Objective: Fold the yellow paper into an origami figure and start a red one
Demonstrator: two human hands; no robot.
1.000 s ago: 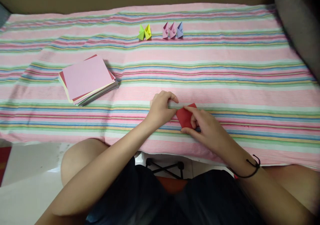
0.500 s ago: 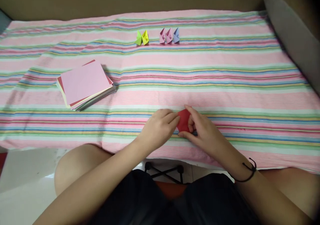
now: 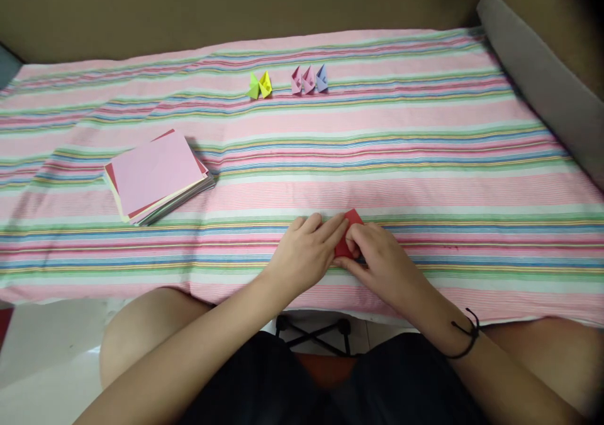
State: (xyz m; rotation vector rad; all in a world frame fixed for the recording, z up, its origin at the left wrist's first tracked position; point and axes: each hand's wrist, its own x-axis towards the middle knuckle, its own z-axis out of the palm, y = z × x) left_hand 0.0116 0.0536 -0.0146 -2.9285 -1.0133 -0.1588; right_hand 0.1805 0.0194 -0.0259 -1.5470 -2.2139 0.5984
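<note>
A small piece of folded red paper (image 3: 343, 245) lies on the striped cloth near its front edge, between my two hands. My left hand (image 3: 306, 249) holds the paper at its left side, with the fingers stretched over that edge and the thumb hidden underneath. On the right, my right hand (image 3: 380, 255) has its fingers curled onto the paper, its thumb along the lower edge. A red corner shows above the fingertips; much of the paper is covered.
A stack of coloured paper sheets (image 3: 155, 173), pink on top, lies to the left. Farther back stand small folded paper shapes: green (image 3: 253, 87), yellow (image 3: 265, 85), two pink (image 3: 308, 80) and one blue (image 3: 321, 79). A grey-brown padded side (image 3: 542, 79) rises at the right.
My left fingers have spread and reached further over the red paper. My right index finger has curled in from the paper's top edge. The view has tilted slightly.
</note>
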